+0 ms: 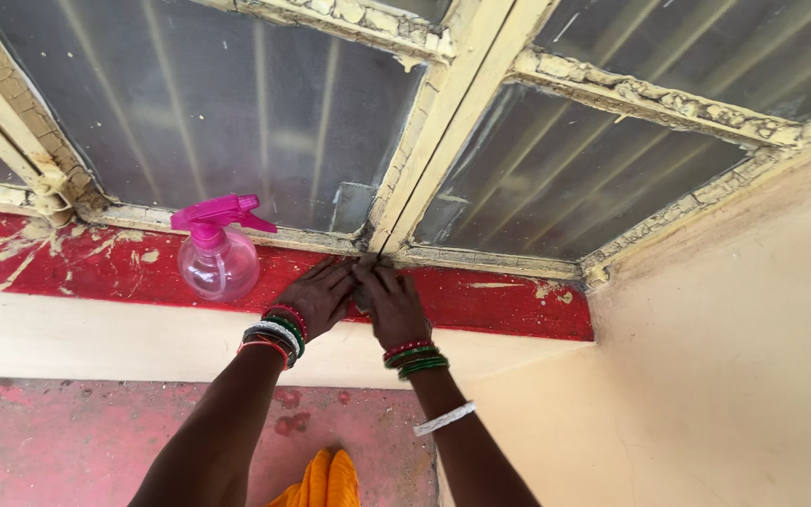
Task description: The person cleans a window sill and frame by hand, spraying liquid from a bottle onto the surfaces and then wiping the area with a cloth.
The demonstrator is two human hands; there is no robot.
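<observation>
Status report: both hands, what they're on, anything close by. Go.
Left hand and right hand side by side, pressed on the red sill at the window frame's foot. Grasp unclear. Pink spray bottle upright, left of the left hand.

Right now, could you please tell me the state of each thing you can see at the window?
Spray bottle: upright on the red sill, apart from the hands.
Left hand: flat on the sill, fingers spread.
Right hand: pressed on the sill beside the left; anything under it is hidden.
Window frame: closed, paint cracked and flaking.
Glass panes: intact, dusty.
Red sill: paint chipped.
</observation>
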